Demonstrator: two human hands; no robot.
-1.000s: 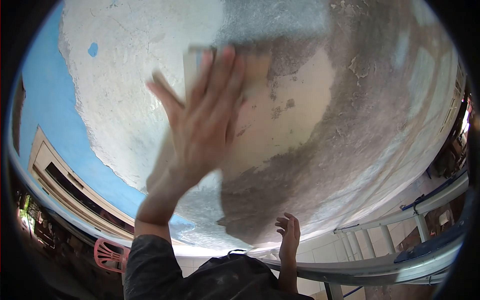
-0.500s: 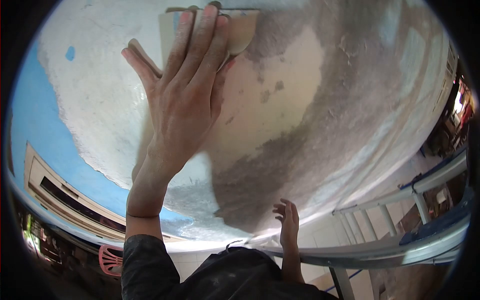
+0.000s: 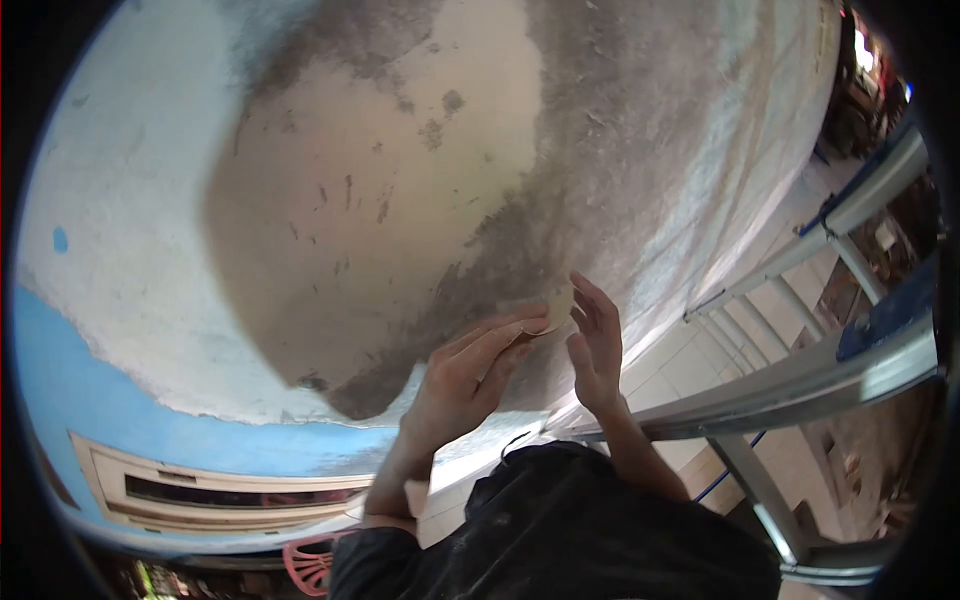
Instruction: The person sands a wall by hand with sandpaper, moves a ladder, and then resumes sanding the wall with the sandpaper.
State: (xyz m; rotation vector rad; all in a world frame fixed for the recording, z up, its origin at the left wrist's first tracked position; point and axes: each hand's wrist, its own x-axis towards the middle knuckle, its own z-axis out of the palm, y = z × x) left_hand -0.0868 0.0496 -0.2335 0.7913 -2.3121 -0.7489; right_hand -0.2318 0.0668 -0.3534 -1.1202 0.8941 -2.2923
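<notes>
My left hand [image 3: 465, 385] is closed on a thin, pale folded sheet [image 3: 561, 308], fingers along its left part and the thumb below. Beside the sheet's right end, my right hand [image 3: 598, 345] has its fingers raised and apart, with the palm turned toward the sheet. Whether its fingertips touch the sheet is hard to tell. Behind both hands is a large surface [image 3: 350, 200] with a smooth beige patch, rough grey areas and a few dark marks.
A metal ladder-like frame [image 3: 760, 385] runs along the right. Blue paint [image 3: 150, 385] and a cream vent frame [image 3: 200, 490] are at the lower left. A pink chair [image 3: 308, 562] stands below. Cluttered objects are at the far right.
My left hand has come down from high on the surface, bringing the sheet beside my right hand. My right hand has risen slightly. The view has shifted to the right.
</notes>
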